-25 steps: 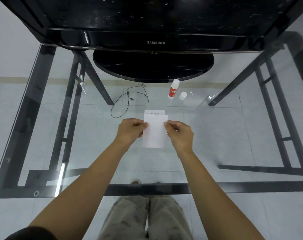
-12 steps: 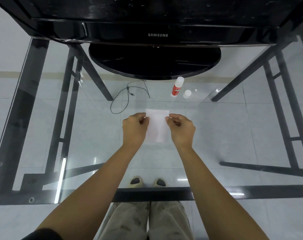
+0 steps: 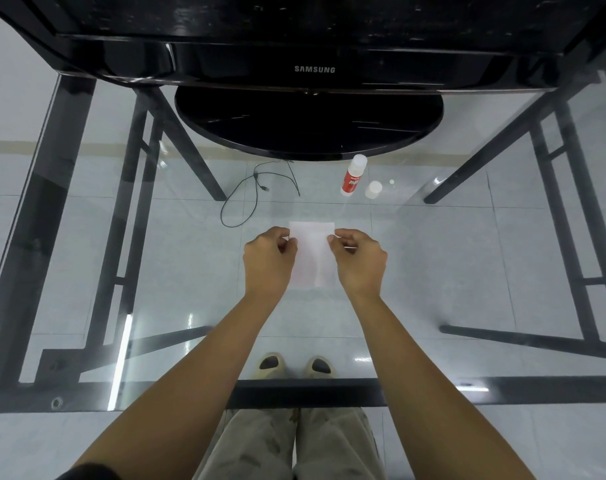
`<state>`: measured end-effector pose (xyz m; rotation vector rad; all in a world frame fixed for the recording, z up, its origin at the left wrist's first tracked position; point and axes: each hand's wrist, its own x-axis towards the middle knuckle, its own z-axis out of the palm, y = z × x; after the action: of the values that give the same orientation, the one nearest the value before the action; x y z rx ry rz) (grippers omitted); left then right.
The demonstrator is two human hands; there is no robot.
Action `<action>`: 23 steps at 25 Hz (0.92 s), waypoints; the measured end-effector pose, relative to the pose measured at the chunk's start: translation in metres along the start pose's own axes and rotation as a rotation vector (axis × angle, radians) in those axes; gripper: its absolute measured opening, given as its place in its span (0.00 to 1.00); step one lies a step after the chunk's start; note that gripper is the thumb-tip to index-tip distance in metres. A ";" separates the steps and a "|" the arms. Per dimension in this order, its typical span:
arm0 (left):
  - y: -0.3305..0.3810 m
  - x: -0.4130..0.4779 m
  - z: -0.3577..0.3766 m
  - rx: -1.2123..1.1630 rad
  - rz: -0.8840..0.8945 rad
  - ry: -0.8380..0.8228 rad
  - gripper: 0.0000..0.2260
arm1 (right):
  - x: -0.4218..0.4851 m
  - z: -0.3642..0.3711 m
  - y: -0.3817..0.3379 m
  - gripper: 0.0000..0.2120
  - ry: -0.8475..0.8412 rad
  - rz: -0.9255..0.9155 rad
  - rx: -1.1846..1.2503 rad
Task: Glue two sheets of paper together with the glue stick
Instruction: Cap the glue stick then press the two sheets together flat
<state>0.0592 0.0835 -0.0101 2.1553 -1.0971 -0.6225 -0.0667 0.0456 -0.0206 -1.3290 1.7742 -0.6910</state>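
Observation:
A small white paper point(image 3: 312, 252) lies flat on the glass table between my hands. My left hand point(image 3: 268, 259) pinches its upper left corner, and my right hand point(image 3: 358, 259) pinches its upper right corner. Only one sheet outline shows; a second sheet is not separately visible. The glue stick point(image 3: 353, 175), white with a red label, stands uncapped beyond the paper to the right. Its white cap point(image 3: 373, 189) rests just right of it.
A black Samsung monitor with its round base point(image 3: 308, 123) stands at the back of the glass table point(image 3: 468, 254). Through the glass I see a black cable point(image 3: 256, 192) on the floor, dark table legs and my feet.
The upper sheet has been lowered onto the one beneath, so the offset printed edge no longer shows. Both hands have slid up to the paper's top corners.

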 end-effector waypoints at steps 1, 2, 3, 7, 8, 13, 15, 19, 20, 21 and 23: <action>0.000 0.000 0.000 0.005 0.000 0.000 0.09 | 0.000 0.000 0.000 0.08 0.003 -0.004 -0.009; 0.000 0.000 0.000 0.007 -0.001 0.000 0.09 | 0.000 0.001 0.000 0.08 0.006 -0.007 -0.017; 0.000 0.000 0.000 0.007 -0.002 0.001 0.09 | 0.000 0.002 0.000 0.08 0.010 -0.009 -0.022; 0.000 0.001 0.000 0.021 -0.007 -0.009 0.08 | 0.002 0.004 0.001 0.08 0.021 0.000 -0.027; 0.000 0.002 0.000 0.023 -0.013 -0.014 0.08 | 0.002 0.005 0.002 0.08 0.024 0.000 -0.028; 0.000 0.006 0.001 0.034 -0.047 -0.044 0.08 | 0.004 0.006 0.001 0.08 0.033 -0.004 -0.047; 0.000 0.007 0.002 0.040 -0.062 -0.058 0.08 | 0.004 0.007 0.002 0.08 0.031 0.000 -0.053; -0.001 0.009 0.004 0.055 -0.075 -0.075 0.07 | 0.004 0.007 0.001 0.07 0.039 0.011 -0.052; -0.001 0.010 0.004 0.057 -0.075 -0.072 0.07 | 0.004 0.008 0.001 0.07 0.038 0.012 -0.056; -0.001 0.009 0.004 0.057 -0.073 -0.068 0.06 | 0.003 0.008 0.000 0.07 0.038 0.014 -0.059; -0.001 0.009 0.004 0.049 -0.069 -0.059 0.06 | 0.002 0.008 0.000 0.07 0.037 0.024 -0.052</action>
<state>0.0619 0.0753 -0.0146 2.2377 -1.0834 -0.7013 -0.0602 0.0434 -0.0255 -1.3348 1.8458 -0.6644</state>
